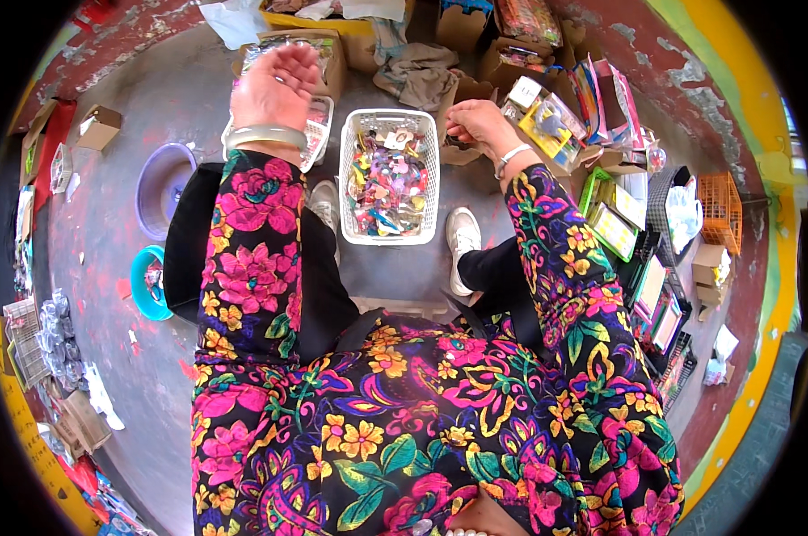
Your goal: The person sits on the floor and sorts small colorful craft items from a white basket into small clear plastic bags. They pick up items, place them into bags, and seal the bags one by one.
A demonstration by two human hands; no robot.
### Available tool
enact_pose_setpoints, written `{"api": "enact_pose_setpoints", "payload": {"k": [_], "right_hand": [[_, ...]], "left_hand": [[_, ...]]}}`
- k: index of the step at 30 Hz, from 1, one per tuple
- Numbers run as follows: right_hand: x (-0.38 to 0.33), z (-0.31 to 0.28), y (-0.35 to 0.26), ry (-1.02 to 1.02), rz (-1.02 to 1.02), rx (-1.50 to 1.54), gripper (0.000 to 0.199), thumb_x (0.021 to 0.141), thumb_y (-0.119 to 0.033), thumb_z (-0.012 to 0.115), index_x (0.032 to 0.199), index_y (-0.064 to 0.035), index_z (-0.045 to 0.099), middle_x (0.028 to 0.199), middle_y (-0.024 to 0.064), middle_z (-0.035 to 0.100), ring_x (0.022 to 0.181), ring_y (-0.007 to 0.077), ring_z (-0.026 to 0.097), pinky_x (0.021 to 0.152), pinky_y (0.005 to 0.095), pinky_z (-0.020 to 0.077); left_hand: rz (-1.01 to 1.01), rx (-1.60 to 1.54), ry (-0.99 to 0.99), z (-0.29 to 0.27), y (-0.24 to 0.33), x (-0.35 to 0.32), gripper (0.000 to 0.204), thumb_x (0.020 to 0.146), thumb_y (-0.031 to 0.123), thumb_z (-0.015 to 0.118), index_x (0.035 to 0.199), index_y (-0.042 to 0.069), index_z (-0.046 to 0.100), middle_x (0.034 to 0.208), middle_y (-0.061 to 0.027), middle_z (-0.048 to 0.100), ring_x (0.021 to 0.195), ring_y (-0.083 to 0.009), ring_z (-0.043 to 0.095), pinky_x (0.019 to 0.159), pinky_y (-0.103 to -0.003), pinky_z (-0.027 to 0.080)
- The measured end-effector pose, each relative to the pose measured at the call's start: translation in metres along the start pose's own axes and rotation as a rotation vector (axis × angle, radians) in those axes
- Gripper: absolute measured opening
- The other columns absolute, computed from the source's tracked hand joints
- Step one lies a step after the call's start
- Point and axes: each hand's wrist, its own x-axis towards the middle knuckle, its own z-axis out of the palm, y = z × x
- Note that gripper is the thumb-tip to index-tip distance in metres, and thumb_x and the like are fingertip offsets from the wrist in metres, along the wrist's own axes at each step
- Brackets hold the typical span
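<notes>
"Where does the work stand, from where you are?"

"Somewhere in the middle, I'd judge. The white plastic lattice basket point(388, 239) sits on the grey, pink-stained floor point(386, 279) at upper centre, between two pale shoes, and it's well filled with a jumble of small bright trinkets and packets point(391, 183). That mix lies loose, in no order I can make out, so plenty looks left."

"Anything done?"

"Hard to say. A second white plastic basket point(328, 125) stands just to its left in the frame, with some pinkish stuff in it, but the arm covers most of it. I can't tell how full it is."

"And the hands?"

"The left hand point(274, 94), with a pale bangle point(266, 136) at the wrist, is raised at upper left, over that second basket. Its grip is loosely curled, about half open; it's blurred, and I can't tell whether anything sits inside."

"The right?"

"The right hand point(480, 125) is up past the filled basket's right edge, near an open brown cardboard box point(465, 92). Its grip is nearly closed, fingertips drawn together. Something tiny could be pinched there; I can't tell. Neither hand is touching the trinkets in the filled basket."
</notes>
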Motion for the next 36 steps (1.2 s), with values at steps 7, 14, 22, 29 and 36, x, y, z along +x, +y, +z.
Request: {"api": "enact_pose_setpoints", "payload": {"k": [7,14,22,29,36], "right_hand": [[0.034,0.039,0.068,-0.085,-0.273,-0.783,0.016,0.069,-0.018,0.059,0.077,-0.0076,0.068,0.077,0.0166,0.064,0.075,0.0312,0.061,0.072,0.0348,0.0489],[-0.012,0.096,0.121,-0.123,-0.201,-1.202,0.021,0.075,-0.014,0.054,0.092,-0.0032,0.062,0.097,0.0166,0.059,0.093,0.0317,0.056,0.079,0.0389,0.0473],[-0.023,0.105,0.129,-0.091,-0.325,-1.343,0.019,0.075,-0.01,0.053,0.092,-0.004,0.062,0.096,0.0131,0.057,0.095,0.0271,0.054,0.077,0.0358,0.0485],[-0.003,0.101,0.146,-0.191,-0.313,-1.306,0.016,0.072,-0.01,0.054,0.083,-0.006,0.065,0.086,0.0146,0.063,0.082,0.0305,0.059,0.072,0.0374,0.0496],[0.019,0.065,0.041,-0.545,0.16,-0.303,0.01,0.066,-0.005,0.069,0.071,-0.0015,0.061,0.065,0.0056,0.06,0.057,0.0109,0.057,0.051,0.0226,0.0463]], "left_hand": [[0.036,0.065,0.037,0.017,-0.006,-0.018,0.022,0.089,0.015,0.043,0.094,-0.004,0.053,0.097,-0.0148,0.059,0.092,-0.0241,0.058,0.078,-0.031,0.046],[0.031,0.112,-0.032,0.027,-0.016,-0.03,0.021,0.089,0.015,0.045,0.093,-0.004,0.054,0.093,-0.0143,0.061,0.086,-0.0239,0.061,0.075,-0.031,0.048],[0.009,0.15,-0.061,0.036,-0.021,-0.042,0.022,0.09,0.017,0.044,0.092,-0.002,0.055,0.093,-0.0144,0.062,0.085,-0.022,0.061,0.071,-0.03,0.047],[-0.001,0.179,-0.063,0.03,-0.02,-0.042,0.022,0.089,0.017,0.045,0.092,-0.002,0.056,0.092,-0.0145,0.062,0.085,-0.0218,0.061,0.071,-0.029,0.048],[-0.081,0.193,-0.107,0.027,-0.021,-0.035,0.021,0.089,0.017,0.046,0.091,-0.002,0.056,0.091,-0.0143,0.062,0.085,-0.0216,0.062,0.07,-0.028,0.048]]}}
